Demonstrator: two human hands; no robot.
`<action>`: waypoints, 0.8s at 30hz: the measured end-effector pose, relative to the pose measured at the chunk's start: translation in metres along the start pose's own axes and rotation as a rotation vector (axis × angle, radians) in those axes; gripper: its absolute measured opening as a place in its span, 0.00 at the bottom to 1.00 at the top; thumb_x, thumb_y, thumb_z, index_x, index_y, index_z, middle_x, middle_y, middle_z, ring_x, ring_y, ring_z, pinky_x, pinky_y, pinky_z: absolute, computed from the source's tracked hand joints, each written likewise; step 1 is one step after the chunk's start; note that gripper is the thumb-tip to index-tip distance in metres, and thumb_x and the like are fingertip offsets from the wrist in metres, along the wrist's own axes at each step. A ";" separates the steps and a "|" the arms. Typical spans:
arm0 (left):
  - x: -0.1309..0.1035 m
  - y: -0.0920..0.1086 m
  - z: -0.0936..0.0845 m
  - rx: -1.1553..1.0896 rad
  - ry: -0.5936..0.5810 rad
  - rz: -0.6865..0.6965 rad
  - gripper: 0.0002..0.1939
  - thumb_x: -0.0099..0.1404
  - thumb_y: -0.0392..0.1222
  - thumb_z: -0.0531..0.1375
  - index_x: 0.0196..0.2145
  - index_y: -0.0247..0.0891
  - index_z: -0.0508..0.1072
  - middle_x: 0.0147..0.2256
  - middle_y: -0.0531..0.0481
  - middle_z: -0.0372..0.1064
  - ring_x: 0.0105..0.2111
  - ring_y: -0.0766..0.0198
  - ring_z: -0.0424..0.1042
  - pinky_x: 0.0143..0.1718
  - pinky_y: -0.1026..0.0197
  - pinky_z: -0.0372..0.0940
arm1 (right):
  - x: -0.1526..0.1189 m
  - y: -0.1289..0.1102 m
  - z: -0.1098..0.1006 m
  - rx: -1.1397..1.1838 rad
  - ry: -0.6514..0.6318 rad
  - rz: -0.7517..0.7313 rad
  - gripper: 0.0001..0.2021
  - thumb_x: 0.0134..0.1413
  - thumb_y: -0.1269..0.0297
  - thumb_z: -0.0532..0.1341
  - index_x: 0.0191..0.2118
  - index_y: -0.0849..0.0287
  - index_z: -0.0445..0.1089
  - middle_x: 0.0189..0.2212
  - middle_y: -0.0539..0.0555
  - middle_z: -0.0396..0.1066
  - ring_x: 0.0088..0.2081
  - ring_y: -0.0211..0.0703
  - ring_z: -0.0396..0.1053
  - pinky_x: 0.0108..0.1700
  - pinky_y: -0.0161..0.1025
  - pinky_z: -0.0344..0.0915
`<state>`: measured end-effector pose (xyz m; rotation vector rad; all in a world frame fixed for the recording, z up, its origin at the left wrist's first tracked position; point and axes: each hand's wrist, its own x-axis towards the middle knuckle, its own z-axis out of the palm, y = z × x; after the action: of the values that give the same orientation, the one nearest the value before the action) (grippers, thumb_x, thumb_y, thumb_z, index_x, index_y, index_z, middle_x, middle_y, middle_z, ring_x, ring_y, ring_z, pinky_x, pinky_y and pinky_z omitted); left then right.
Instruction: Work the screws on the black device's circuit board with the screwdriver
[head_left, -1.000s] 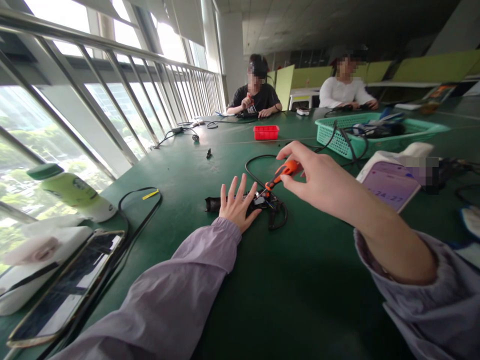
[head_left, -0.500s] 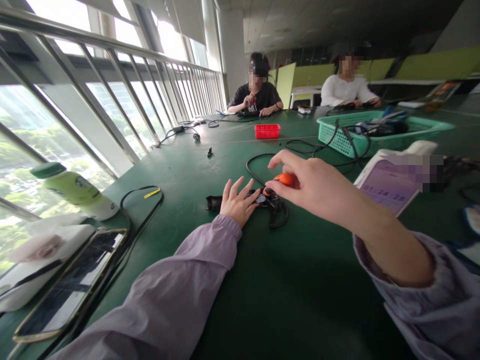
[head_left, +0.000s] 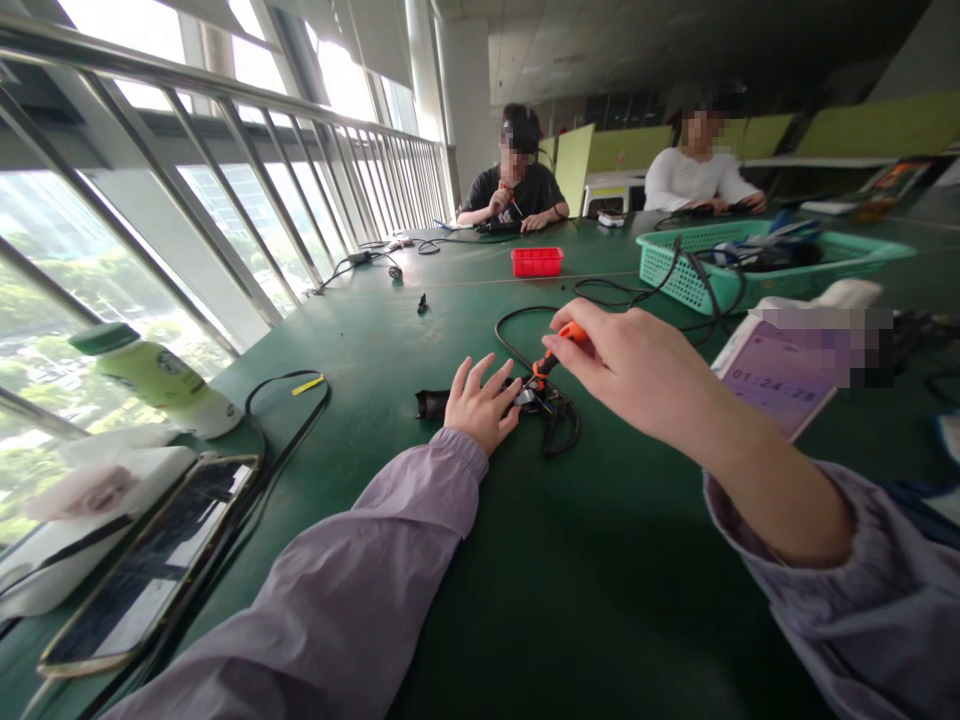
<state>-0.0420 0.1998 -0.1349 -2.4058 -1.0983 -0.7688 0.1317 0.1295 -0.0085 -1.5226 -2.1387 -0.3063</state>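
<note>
A black device with an opened end and a black cable lies on the green table. My left hand rests over its middle, fingers spread, palm down on it. My right hand is closed around the orange handle of a screwdriver, which slants down to the left. Its tip is at the device's exposed parts, just right of my left fingertips. A black curved part of the device lies at its right end.
A red tray and a small black piece lie beyond. A green basket and a lit phone are at right. Bottle, dark phone and cord stand or lie left. Two people sit across.
My right hand has tilted the screwdriver, so more of its orange and black handle shows. My left hand has stayed on the device. The view has shifted slightly.
</note>
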 end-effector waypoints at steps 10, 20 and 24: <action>0.003 0.002 -0.006 -0.149 0.010 -0.098 0.08 0.57 0.42 0.57 0.35 0.42 0.73 0.43 0.50 0.70 0.51 0.57 0.62 0.55 0.51 0.55 | -0.002 0.000 -0.005 0.181 0.021 -0.028 0.19 0.47 0.67 0.56 0.48 0.58 0.59 0.29 0.50 0.70 0.26 0.39 0.65 0.29 0.35 0.56; 0.003 0.003 -0.004 -0.133 0.059 -0.114 0.07 0.54 0.40 0.59 0.32 0.42 0.73 0.41 0.51 0.69 0.51 0.56 0.61 0.53 0.53 0.56 | -0.002 -0.004 -0.004 0.181 0.010 -0.016 0.16 0.49 0.65 0.56 0.46 0.58 0.59 0.26 0.50 0.69 0.26 0.40 0.65 0.31 0.35 0.57; 0.004 0.003 -0.005 -0.121 0.057 -0.110 0.07 0.54 0.40 0.58 0.32 0.41 0.73 0.41 0.50 0.69 0.51 0.56 0.61 0.53 0.52 0.56 | -0.002 -0.004 -0.003 0.163 0.007 -0.020 0.13 0.49 0.64 0.56 0.43 0.57 0.61 0.24 0.49 0.69 0.24 0.39 0.65 0.30 0.35 0.56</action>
<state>-0.0391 0.1972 -0.1294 -2.4217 -1.2006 -0.9605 0.1295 0.1252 -0.0064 -1.4071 -2.1182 -0.1405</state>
